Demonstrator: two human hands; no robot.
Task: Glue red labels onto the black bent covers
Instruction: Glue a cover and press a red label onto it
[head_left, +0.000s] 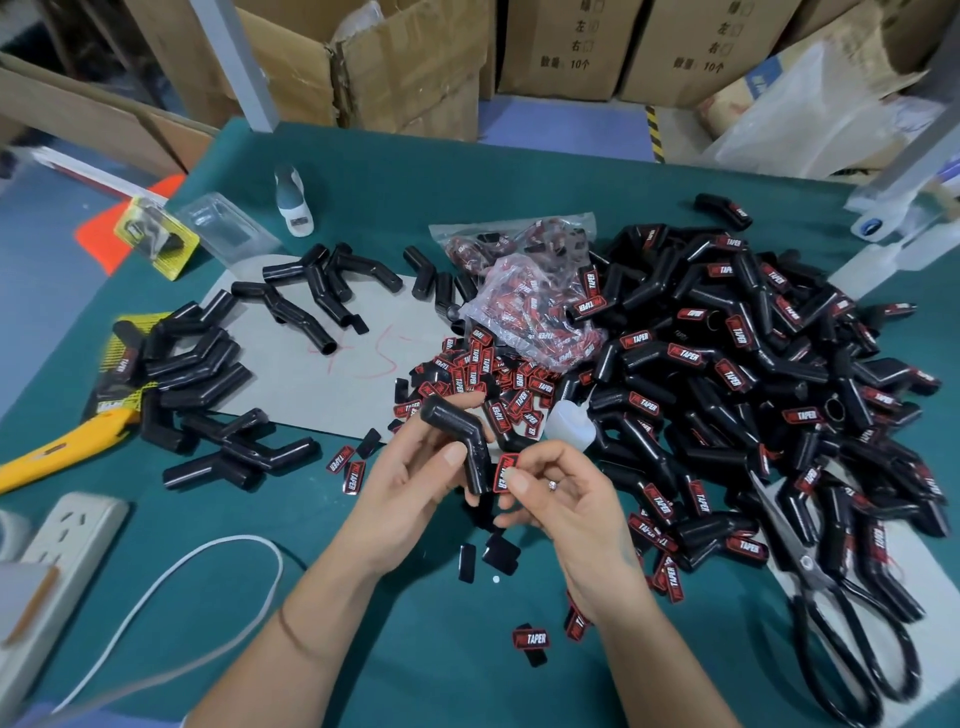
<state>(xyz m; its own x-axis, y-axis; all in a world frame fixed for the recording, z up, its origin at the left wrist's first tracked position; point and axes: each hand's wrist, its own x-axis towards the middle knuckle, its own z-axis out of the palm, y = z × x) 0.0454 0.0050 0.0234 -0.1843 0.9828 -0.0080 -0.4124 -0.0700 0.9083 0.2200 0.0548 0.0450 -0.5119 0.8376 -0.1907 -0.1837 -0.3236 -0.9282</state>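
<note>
Loose red-and-black printed label (531, 639) lies on the green table (415, 649) nearest, below both wrists. Left hand (410, 488) grips a glossy black bent plastic cover (460, 439), thumb and fingers curled round its bend. Right hand (566, 493) pinches a small red label (503, 472) between thumb and fingertip, touching the cover's lower leg. Cover looks light, stiff, probably slick; best held at the elbow. Label looks thin, flexible; hold by its edges. Small translucent glue bottle (571, 423) just beyond the right fingers.

Small assembly workshop: stacked cardboard cartons (563, 49), heaped labelled covers (753, 374).
</note>
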